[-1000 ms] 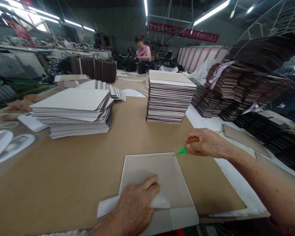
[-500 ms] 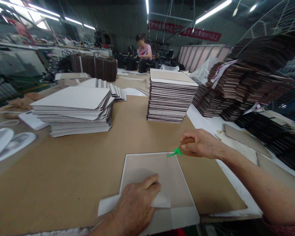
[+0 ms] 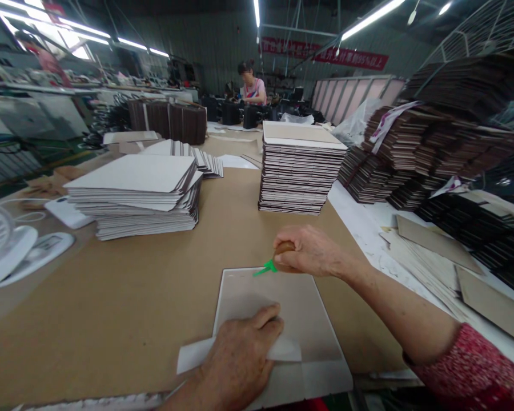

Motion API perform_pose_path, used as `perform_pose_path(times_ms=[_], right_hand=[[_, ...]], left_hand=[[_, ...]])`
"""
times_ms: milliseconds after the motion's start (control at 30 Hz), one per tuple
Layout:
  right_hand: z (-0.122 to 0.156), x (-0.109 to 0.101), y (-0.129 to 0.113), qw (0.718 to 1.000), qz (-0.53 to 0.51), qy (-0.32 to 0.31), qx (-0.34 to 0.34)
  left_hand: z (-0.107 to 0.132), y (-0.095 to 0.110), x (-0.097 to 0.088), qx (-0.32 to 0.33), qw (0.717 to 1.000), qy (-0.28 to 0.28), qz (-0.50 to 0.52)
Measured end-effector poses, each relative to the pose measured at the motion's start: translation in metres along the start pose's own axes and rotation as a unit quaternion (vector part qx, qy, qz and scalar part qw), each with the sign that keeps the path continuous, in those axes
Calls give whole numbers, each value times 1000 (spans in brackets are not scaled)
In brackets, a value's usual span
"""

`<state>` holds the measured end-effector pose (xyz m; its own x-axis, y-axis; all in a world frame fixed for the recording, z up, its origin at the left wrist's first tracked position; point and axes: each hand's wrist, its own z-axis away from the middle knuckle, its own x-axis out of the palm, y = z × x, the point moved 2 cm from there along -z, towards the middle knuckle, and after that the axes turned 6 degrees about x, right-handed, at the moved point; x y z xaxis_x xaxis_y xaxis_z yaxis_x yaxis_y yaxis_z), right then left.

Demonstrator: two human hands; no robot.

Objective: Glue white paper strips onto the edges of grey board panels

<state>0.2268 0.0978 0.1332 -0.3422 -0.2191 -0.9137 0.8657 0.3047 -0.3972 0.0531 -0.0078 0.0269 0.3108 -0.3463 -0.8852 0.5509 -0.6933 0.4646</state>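
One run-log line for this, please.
left hand: on paper strip and board; right hand: gripping bottle; green nozzle: near board's far edge

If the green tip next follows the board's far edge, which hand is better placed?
Probably the right hand: it holds the green-tipped tool near that edge; the left hand rests on the board.

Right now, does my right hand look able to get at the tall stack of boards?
Probably yes: the tall stack stands just beyond your right hand, and no object shows between them. The hand holds a green-tipped bottle, though, so it may need to put that down first.
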Motion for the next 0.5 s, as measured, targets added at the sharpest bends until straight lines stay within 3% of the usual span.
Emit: perform_pose_path(times_ms=[200,367,500], right_hand=[[9,-14,21,999,22,-9,33],[21,-29,37,993,46,-29,104],[22,-30,40,994,15,-25,109]], left_hand=[[-1,0,-2,-2,1000,-6,8],[0,-1,-2,4,1000,2,17],[-1,0,-3,5,1000,7,13]])
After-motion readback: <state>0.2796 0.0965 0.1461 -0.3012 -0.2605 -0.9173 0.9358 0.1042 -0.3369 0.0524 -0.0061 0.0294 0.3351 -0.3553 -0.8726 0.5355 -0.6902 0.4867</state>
